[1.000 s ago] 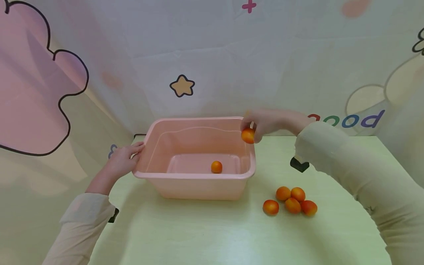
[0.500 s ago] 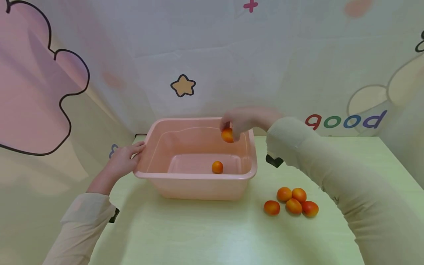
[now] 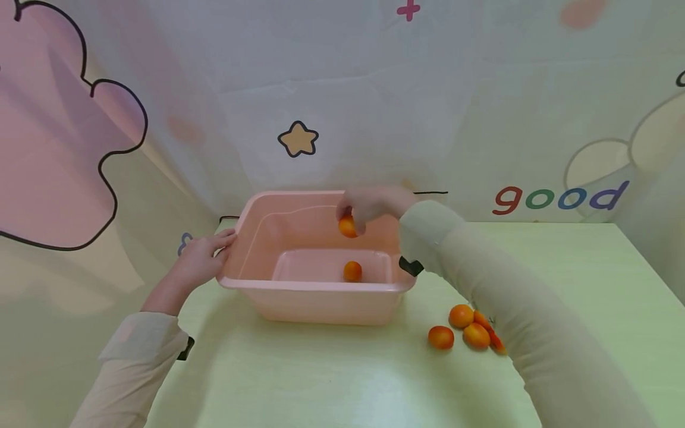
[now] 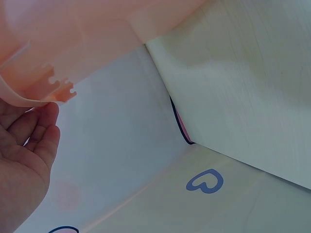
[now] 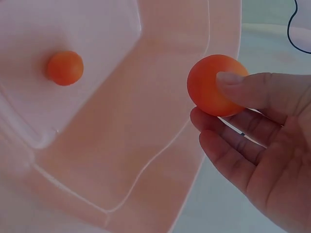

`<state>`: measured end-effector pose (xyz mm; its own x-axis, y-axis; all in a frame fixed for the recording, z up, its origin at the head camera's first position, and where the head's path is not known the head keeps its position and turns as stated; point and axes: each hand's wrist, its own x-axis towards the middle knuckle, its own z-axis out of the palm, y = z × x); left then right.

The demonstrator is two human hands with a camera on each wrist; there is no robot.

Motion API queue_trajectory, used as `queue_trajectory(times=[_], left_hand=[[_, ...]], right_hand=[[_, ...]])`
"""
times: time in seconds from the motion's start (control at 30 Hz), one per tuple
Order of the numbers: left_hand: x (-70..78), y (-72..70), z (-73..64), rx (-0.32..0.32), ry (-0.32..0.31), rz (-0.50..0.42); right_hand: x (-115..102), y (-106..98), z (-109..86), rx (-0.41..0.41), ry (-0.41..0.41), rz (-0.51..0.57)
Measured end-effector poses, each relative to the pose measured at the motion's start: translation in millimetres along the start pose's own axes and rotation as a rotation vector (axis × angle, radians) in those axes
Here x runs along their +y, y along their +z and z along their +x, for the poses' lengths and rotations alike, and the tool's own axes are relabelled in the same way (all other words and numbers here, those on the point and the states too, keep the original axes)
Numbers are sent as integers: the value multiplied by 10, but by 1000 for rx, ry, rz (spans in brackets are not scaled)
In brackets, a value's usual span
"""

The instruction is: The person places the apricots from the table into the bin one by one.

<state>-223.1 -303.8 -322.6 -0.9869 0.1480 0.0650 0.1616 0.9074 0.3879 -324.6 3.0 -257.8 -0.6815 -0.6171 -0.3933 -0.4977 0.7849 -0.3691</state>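
A pink plastic basin [image 3: 316, 303] stands on the table, and my left hand [image 3: 199, 260] grips its left rim. In the left wrist view the fingers [image 4: 46, 138] curl up under that rim [image 4: 29, 102]. My right hand [image 3: 369, 205] is over the basin's back right part, pinching a round orange-red fruit [image 3: 348, 226] between thumb and fingers. The right wrist view shows the thumb lying across this fruit [image 5: 211, 85]. Below it, another orange-red fruit [image 3: 352, 271] lies on the basin floor.
Several more orange-red fruits [image 3: 462, 316] lie on the pale green table [image 3: 332, 380] right of the basin, partly covered by the right sleeve [image 3: 497, 297]. A printed cloth [image 3: 374, 119] hangs behind the table.
My right hand has carried the held fruit leftward from the basin's right rim to over its inside, and slightly lower. The left hand stays on the rim.
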Motion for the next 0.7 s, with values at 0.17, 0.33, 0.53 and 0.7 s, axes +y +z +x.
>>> queue_trajectory(times=[0.17,0.33,0.53,0.7], left_hand=[[-2,5,-1,6,0,-8],[-10,19,7,12,-1,-15],[-28,31,16,20,1,-9],[-33,29,15,16,0,-12]], right_hand=[[15,57,87,-5,13,67],[37,126,130,-27,87,178],[35,220,230,5,77,219],[37,307,358,25,41,167]])
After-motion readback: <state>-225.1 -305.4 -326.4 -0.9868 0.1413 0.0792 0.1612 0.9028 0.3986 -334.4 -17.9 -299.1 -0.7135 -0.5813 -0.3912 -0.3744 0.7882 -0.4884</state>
